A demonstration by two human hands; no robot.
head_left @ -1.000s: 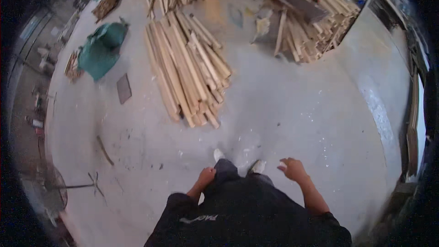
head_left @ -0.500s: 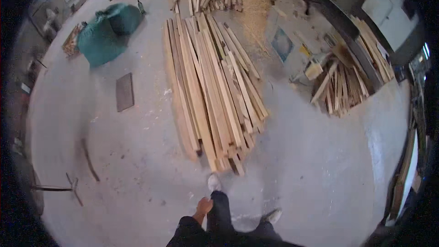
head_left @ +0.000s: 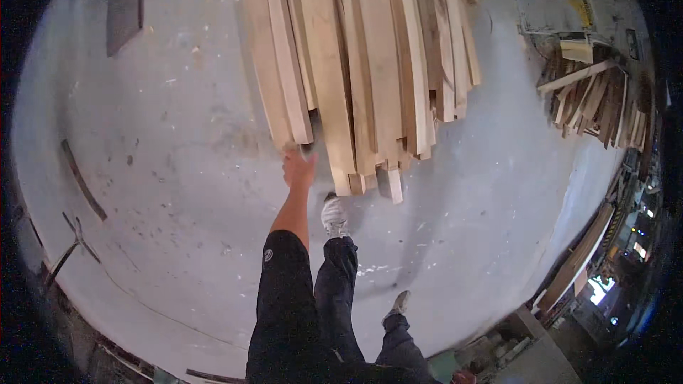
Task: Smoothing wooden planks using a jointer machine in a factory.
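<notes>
My left hand [head_left: 299, 168] reaches forward to the near ends of the long wooden boards. Its fingertips meet the end of the leftmost board [head_left: 269, 64], and its thumb stands apart from the fingers. No firm hold around the wood shows. Close on the right, a wider pale board [head_left: 324, 78] juts further toward me, within a stack of several boards [head_left: 380, 71] lying lengthwise on the floor. At the lower edge, a small reddish-brown shape that looks like part of my right hand [head_left: 464, 377] shows; its fingers are hidden.
My white shoe [head_left: 334, 217] stands just before the stack. A heap of short wood offcuts [head_left: 594, 99] lies at the right. On the left are a dark flat panel [head_left: 126, 11], a thin curved strip [head_left: 83, 181] and a forked stand [head_left: 75, 242] on the grey floor [head_left: 192, 192].
My view has come lower and closer to the stack's near end. My left hand has moved forward from beside my leg to the end of the leftmost board.
</notes>
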